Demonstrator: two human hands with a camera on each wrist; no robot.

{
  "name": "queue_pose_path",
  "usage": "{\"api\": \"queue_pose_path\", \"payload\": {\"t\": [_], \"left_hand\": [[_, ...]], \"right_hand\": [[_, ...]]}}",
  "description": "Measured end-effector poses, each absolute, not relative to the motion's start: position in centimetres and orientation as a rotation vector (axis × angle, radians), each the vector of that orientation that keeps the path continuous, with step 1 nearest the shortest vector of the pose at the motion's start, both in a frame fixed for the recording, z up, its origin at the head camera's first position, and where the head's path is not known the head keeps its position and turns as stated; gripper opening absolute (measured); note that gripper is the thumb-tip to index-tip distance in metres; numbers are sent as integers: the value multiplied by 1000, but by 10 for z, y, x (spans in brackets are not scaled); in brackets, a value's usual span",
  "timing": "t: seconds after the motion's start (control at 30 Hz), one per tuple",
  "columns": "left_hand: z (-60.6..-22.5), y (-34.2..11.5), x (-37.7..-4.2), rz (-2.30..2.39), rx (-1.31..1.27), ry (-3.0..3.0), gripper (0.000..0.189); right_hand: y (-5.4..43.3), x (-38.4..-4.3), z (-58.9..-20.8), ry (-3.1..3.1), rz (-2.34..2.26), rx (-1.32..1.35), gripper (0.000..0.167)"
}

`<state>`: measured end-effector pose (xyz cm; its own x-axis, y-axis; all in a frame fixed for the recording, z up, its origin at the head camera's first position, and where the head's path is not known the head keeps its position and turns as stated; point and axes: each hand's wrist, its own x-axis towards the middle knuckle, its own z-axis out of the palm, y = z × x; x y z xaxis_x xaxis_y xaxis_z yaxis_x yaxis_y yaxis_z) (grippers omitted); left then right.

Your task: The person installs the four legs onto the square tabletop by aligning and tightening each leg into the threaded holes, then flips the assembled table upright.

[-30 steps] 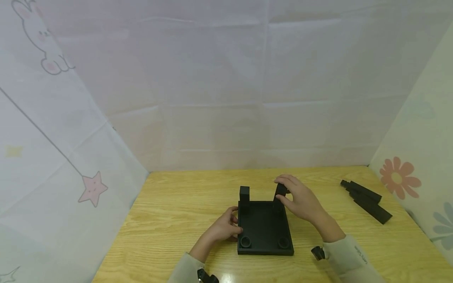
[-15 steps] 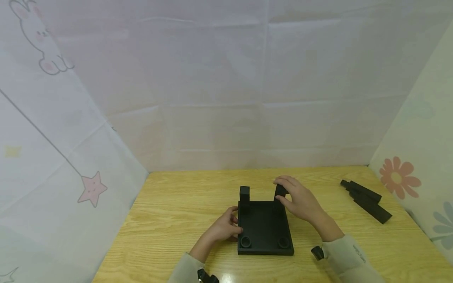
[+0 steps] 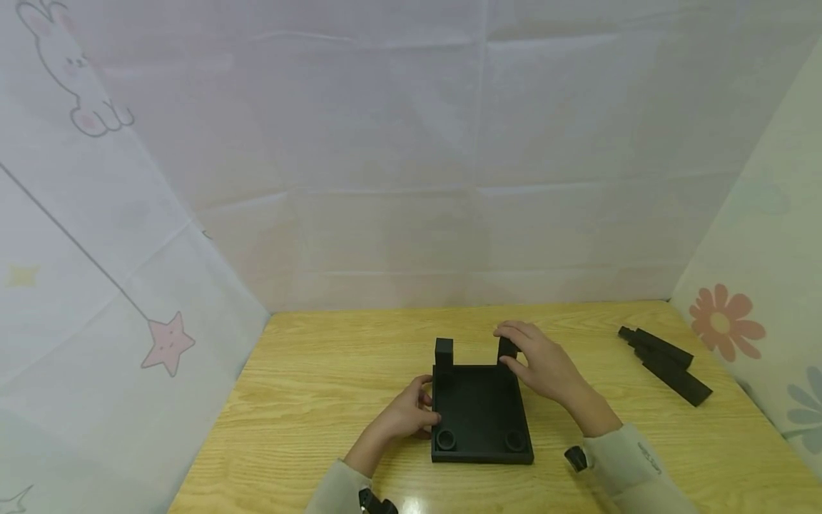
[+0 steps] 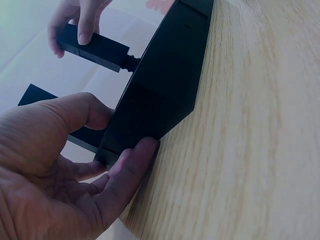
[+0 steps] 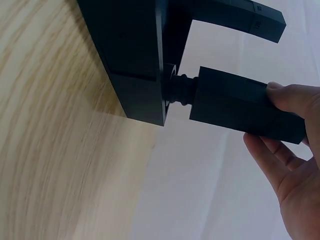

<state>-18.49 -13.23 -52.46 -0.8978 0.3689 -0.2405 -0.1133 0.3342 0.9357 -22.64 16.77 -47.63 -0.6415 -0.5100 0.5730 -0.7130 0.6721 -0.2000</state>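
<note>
A shallow black square panel with raised edges (image 3: 480, 410) lies on the table. My left hand (image 3: 401, 414) grips its left edge, thumb on the rim and fingers against the outer side, seen closely in the left wrist view. At the far right corner my right hand (image 3: 542, 360) holds a black square leg (image 5: 240, 105) between thumb and fingers. The leg's narrow threaded end (image 5: 184, 90) meets the corner socket; how deep it sits is hidden. Another black leg (image 3: 444, 353) stands upright at the far left corner. Two round sockets show at the near corners, including the left socket (image 3: 438, 440).
Several more black legs (image 3: 674, 378) lie in an overlapping pile on the table's right side. Wood-grain tabletop (image 3: 308, 400) surrounds the panel. Printed cloth walls (image 3: 398, 235) rise behind and at both sides.
The leg in my right hand has gone from leaning right to nearly upright, its top shifting slightly left and lower. My right hand followed it; the left hand and panel stay still.
</note>
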Motion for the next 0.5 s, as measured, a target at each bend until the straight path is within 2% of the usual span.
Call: {"api": "queue_pose_path", "payload": {"t": [0.5], "left_hand": [[-522,-133,-185,1580,230,2184,84]], "right_hand": [[168,-224,-471,-2515,554,951,49]]}}
